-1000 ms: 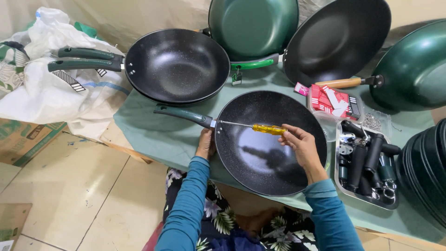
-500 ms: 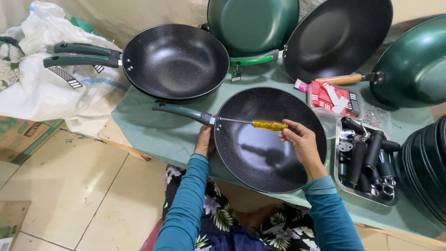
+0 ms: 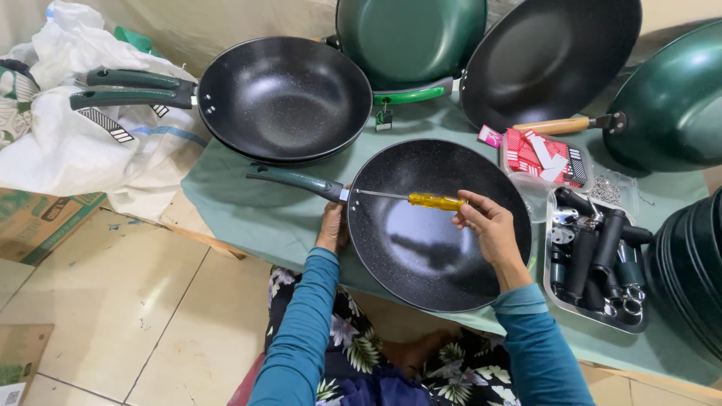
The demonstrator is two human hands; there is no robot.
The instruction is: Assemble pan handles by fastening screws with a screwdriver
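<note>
I saw the yellow-handled screwdriver [image 3: 421,199] lying level across the black pan [image 3: 440,225], its long axis running sideways and its tip pointing away from my right fingers toward the pan's green handle [image 3: 297,180]. My right hand [image 3: 489,229] pinched the screwdriver's handle end, fingers curled narrow. My left hand [image 3: 332,225] gripped the pan's rim beside the handle joint. A tray of handles [image 3: 594,259] crowded my right; bare cloth lay left.
</note>
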